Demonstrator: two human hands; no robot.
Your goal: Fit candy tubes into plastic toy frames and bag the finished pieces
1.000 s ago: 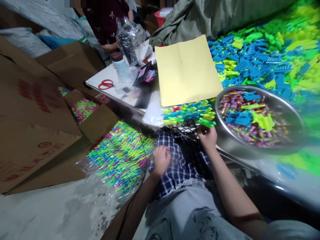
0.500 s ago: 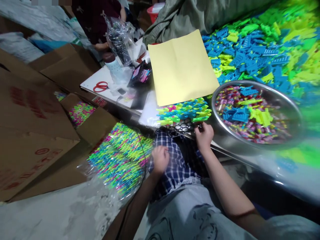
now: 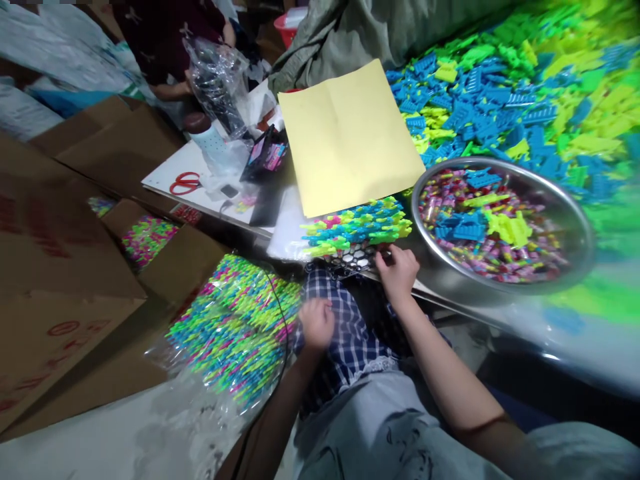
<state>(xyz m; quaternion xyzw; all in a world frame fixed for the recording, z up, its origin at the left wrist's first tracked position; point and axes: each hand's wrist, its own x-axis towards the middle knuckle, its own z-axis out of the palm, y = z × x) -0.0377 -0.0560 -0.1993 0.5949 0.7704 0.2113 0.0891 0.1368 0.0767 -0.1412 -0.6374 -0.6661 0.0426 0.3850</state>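
My right hand (image 3: 399,270) is at the table's front edge, its fingers closed at the right end of a black honeycomb-patterned piece (image 3: 356,259). Just above that piece lies a block of tightly packed small plastic pieces (image 3: 357,230) in yellow, blue, green and pink. A yellow sheet (image 3: 353,140) covers the back of the block. My left hand (image 3: 316,323) rests on my checked-cloth lap with its fingers curled in; the inside of the hand is hidden. Left of it is a clear bag of similar packed pieces (image 3: 235,327).
A metal bowl (image 3: 583,207) of small wrapped pieces stands at right, before a heap of blue and green plastic parts (image 3: 490,107). Red scissors (image 3: 185,183) and a cup (image 3: 210,143) are on the table. Cardboard boxes (image 3: 60,267) stand left. Another person (image 3: 165,40) handles a plastic bag.
The whole view has shifted slightly, so things on the table sit further left. Both hands keep about the same places and poses. The other person's hand has moved up to the plastic bag.
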